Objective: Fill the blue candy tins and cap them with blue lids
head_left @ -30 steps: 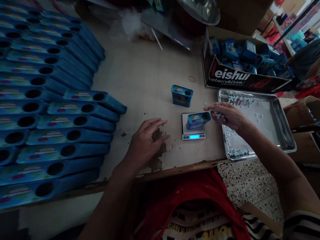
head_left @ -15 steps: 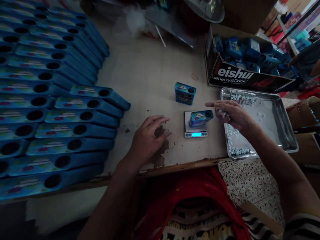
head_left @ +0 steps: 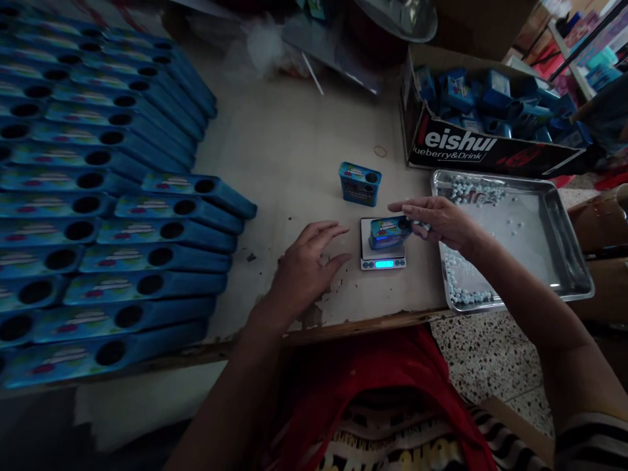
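A small digital scale (head_left: 367,254) with a lit blue display lies near the table's front edge. On its plate stands a blue candy tin (head_left: 385,234) with a dark round opening in its top. My right hand (head_left: 436,221) is at the tin's right end, its fingers curled around several small pale candies (head_left: 422,226); the fingertips partly cover the opening. To the left of the scale, my left hand (head_left: 311,261) hovers over the table with fingers apart, holding nothing. A second blue tin (head_left: 360,184) stands just behind the scale.
Rows of blue tins (head_left: 161,258) fill the table's left side. At right is a metal tray (head_left: 549,242) with scattered pale candies, and behind it a black carton (head_left: 456,147) full of blue tins. A rubber band (head_left: 380,151) and plastic bags (head_left: 265,46) lie farther back.
My right hand has moved left with the candies, from beside the tin to over its opening. My left hand has shifted right, closer to the scale.
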Demonstrator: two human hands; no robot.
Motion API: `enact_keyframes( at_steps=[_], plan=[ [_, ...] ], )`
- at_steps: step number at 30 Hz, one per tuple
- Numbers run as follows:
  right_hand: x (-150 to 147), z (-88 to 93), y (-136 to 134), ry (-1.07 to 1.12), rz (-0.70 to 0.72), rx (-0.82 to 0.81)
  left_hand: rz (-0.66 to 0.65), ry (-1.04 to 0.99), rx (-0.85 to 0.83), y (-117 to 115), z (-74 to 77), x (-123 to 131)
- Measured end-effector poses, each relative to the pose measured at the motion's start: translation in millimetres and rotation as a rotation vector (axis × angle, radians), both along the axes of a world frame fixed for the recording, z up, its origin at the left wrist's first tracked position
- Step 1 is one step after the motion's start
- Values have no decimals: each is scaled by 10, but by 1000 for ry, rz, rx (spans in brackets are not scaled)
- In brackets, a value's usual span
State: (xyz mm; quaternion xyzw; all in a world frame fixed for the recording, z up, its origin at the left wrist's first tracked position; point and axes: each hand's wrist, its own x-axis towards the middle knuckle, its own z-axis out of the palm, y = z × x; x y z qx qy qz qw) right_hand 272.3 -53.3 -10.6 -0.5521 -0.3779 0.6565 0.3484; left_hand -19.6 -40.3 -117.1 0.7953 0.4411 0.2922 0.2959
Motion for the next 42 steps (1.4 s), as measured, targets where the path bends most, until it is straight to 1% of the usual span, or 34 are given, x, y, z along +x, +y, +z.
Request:
enact_keyframes(
  at_steps=[4, 7, 11, 13, 14, 16, 17, 18, 19, 21, 22, 23, 24, 25, 26, 28, 31, 34, 36, 38, 40, 42],
  plan=[
    [-23, 21, -11, -2, -9, 11, -3, 1, -16, 32, 23, -15],
    [58, 24, 26, 50, -54, 6, 3, 7, -30, 35, 16, -31],
    [367, -54, 145, 190, -249, 5, 11, 15, -9, 22, -15, -74],
    [532, -152, 221, 167, -314, 23, 24, 19, 1, 28, -34, -113],
    [592, -216, 265, 117, -328, 39, 30, 18, 3, 34, -43, -133],
    [648, -361, 368, -76, -317, 96, 38, 14, 6, 53, -52, -168],
    [643, -433, 425, -228, -294, 148, 41, 15, 8, 63, -51, -181],
    [622, -498, 482, -420, -247, 209, 45, 19, 8, 72, -47, -191],
    [589, -553, 536, -646, -171, 272, 50, 26, 4, 79, -40, -198],
    [509, -627, 619, -1112, 66, 361, 55, 41, -10, 90, -27, -209],
    [471, -649, 643, -1308, 205, 375, 57, 45, -14, 93, -23, -214],
    [438, -665, 654, -1461, 333, 373, 58, 47, -16, 94, -23, -219],
    [410, -678, 654, -1562, 444, 364, 59, 47, -14, 94, -26, -223],
    [387, -692, 645, -1619, 525, 361, 61, 46, -12, 91, -31, -225],
    [368, -708, 632, -1640, 578, 367, 60, 44, -11, 87, -35, -226],
    [336, -746, 605, -1625, 613, 395, 57, 44, -17, 75, -33, -219],
    [305, -799, 590, -1567, 588, 419, 43, 43, -31, 55, 10, -202],
    [317, -796, 588, -1547, 551, 380, 41, 52, -35, 41, 80, -205],
    [365, -742, 562, -1526, 462, 335, 56, 58, -16, 35, 125, -216],
    [435, -643, 496, -1449, 300, 342, 67, 67, 13, 29, 166, -217],
    [496, -504, 387, -1290, 105, 409, 62, 87, 30, 21, 212, -185],
    [511, -341, 248, -1068, -28, 486, 57, 102, 42, 12, 269, -110]
  ],
)
